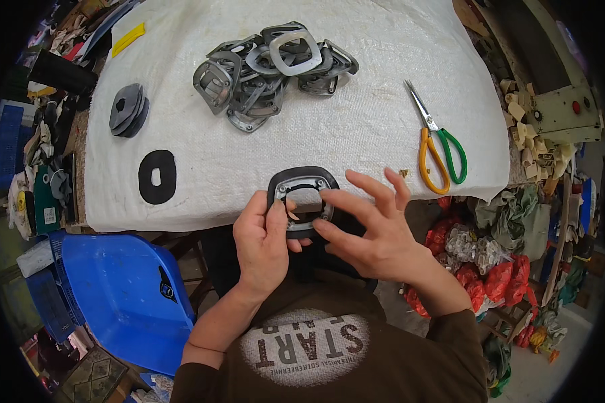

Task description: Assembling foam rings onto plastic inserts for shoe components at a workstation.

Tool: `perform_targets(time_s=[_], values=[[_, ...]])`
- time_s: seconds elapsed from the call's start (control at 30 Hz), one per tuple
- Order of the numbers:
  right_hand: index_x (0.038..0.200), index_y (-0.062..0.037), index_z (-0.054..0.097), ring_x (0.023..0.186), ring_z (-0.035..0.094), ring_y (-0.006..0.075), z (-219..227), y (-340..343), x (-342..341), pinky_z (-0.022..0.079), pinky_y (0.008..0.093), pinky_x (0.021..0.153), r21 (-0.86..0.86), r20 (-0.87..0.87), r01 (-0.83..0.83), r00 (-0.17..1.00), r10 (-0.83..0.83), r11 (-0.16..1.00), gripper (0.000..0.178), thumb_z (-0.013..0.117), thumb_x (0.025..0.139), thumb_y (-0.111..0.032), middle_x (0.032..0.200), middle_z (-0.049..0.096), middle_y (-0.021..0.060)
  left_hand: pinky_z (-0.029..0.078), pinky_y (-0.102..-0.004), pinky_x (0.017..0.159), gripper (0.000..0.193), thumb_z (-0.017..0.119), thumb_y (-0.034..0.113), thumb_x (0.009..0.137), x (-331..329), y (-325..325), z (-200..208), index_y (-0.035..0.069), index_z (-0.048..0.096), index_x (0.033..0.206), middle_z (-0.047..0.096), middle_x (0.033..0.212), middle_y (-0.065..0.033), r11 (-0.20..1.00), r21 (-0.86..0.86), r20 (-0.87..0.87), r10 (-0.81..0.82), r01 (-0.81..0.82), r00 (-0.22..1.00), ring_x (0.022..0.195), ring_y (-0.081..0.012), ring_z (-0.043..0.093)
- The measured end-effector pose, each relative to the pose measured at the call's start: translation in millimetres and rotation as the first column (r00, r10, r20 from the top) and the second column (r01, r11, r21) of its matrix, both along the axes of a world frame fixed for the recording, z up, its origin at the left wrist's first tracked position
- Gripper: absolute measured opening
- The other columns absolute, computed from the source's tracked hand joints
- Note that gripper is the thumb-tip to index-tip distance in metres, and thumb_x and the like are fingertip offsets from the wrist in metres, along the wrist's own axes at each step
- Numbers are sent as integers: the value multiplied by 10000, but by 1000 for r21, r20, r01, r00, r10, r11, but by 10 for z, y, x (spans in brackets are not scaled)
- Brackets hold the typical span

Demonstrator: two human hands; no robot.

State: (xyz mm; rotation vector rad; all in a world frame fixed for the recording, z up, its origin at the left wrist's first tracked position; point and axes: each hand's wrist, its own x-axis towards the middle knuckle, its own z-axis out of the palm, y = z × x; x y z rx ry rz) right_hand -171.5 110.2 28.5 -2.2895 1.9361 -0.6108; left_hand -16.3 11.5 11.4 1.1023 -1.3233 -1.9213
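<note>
My left hand (259, 245) is closed on the left side of a rounded-square frame (302, 176), dark around its outer edge and shiny grey within. The thumb lies on the frame's face, and fingertips show through its opening. Over the right side is my right hand (376, 232), with thumb and index fingertips touching the frame apart from each other. Its other fingers are spread. A black flat pad (158, 190) with a slot in the middle lies to the left. Farther back is a heap of similar grey frames (255, 87), topped by a paler silver frame (273, 48).
Scissors (426, 121) with orange and green handles lie on the white woven sheet (356, 134) at right. A stack of dark grey pads (128, 111) and a yellow strip (128, 39) are at left. Below stands a blue tub (114, 289); red bags (511, 282) sit lower right.
</note>
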Motion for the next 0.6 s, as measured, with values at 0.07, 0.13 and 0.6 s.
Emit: perform_targets(time_s=[0.07,0.13,0.6], values=[[1067,-142,559,1178,372,324,11,-8,-43,245,454,987,28,405,-36,914,22,999,423,709,672,-156,1261,425,114,452,-186,430,184,407,111,931,6,33,-3,-17,504,840,547,702,-43,996,-86,20,2,0,1000,471,-57,525],[1111,-114,528,1169,381,296,-195,-1,-15,280,414,967,-63,673,117,739,-44,991,441,686,699,-122,1246,428,121,454,-191,432,182,406,105,930,13,-4,-12,-19,501,836,548,688,-43,991,-135,11,11,-9,1000,469,-59,528],[1220,8,356,900,556,133,-228,-109,343,454,278,809,203,962,215,137,-235,955,490,560,782,89,994,550,107,438,-196,426,156,430,78,912,16,69,-33,-33,519,847,563,641,-51,944,-327,93,-23,52,995,475,-74,556]])
